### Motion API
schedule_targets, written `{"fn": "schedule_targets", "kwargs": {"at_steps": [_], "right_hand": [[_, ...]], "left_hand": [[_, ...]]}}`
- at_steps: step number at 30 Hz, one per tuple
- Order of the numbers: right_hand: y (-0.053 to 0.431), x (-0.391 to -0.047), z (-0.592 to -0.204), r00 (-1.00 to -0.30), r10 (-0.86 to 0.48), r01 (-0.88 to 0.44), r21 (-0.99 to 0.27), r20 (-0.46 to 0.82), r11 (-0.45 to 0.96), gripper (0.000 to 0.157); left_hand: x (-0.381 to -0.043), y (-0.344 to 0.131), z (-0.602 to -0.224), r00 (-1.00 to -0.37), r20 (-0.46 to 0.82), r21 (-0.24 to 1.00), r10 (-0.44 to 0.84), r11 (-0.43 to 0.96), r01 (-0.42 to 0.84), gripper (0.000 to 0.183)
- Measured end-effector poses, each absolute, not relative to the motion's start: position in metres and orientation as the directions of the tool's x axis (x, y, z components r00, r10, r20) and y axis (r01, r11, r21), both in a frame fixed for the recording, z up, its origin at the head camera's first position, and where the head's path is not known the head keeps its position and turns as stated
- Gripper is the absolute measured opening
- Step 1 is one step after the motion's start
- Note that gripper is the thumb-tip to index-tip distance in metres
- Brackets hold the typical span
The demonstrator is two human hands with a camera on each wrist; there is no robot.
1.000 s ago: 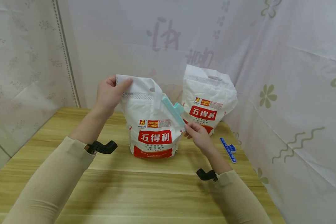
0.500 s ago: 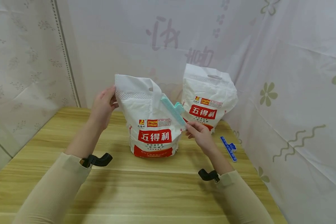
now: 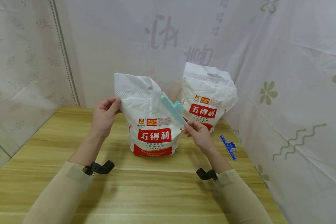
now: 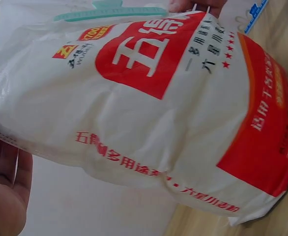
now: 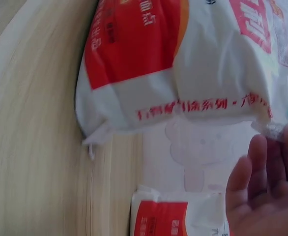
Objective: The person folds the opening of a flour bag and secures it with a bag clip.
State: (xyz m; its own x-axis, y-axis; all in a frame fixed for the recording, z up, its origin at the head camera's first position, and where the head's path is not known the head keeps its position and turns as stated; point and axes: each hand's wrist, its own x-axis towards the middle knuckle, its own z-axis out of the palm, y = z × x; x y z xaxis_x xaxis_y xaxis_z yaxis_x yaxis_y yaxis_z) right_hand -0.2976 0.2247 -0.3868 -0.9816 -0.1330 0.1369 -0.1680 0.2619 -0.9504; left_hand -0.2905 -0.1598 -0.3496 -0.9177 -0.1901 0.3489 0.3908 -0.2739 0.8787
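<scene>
A white flour bag with red labels stands on the wooden table, its top strip leaning left. A mint-green bag clip sits slanted across its upper right corner. My left hand pinches the bag's left edge just below the dotted band, thumb in front; the left wrist view shows the fingers of this left hand behind the edge. On the other side my right hand pinches the bag's right corner by the clip's lower end. In the right wrist view a crumpled bit of bag lies at the right hand's fingertips.
Behind and to the right stands a second flour bag, close to the cloth backdrop. A blue bag clip lies on the table to the right of my right hand. Patterned cloth walls border the table.
My left hand has let go of the bag's top left corner and moved down its left edge, where it pinches again. The right hand has stayed at the right corner.
</scene>
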Motion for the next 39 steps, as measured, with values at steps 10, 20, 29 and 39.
{"fn": "schedule_targets", "kwargs": {"at_steps": [10,20,29,39], "right_hand": [[0.222,-0.295,-0.383,-0.992,-0.037,-0.127,-0.962,0.122,0.241,0.017],[0.231,-0.293,-0.393,-0.982,-0.164,-0.130,-0.967,0.095,0.220,0.031],[0.228,-0.295,-0.400,-0.976,-0.205,-0.128,-0.957,0.075,0.259,0.033],[0.222,-0.293,-0.398,-0.979,-0.136,-0.189,-0.920,0.151,0.344,0.016]], "left_hand": [[-0.288,-0.167,-0.337,-0.935,0.318,0.931,-0.156,-0.134,0.339,0.012],[-0.280,-0.178,-0.361,-0.959,0.275,0.951,0.065,-0.166,0.262,0.018],[-0.280,-0.173,-0.389,-0.972,0.171,0.985,0.164,0.002,0.173,0.047],[-0.278,-0.170,-0.387,-0.984,0.169,0.982,0.056,0.080,0.173,0.037]]}}
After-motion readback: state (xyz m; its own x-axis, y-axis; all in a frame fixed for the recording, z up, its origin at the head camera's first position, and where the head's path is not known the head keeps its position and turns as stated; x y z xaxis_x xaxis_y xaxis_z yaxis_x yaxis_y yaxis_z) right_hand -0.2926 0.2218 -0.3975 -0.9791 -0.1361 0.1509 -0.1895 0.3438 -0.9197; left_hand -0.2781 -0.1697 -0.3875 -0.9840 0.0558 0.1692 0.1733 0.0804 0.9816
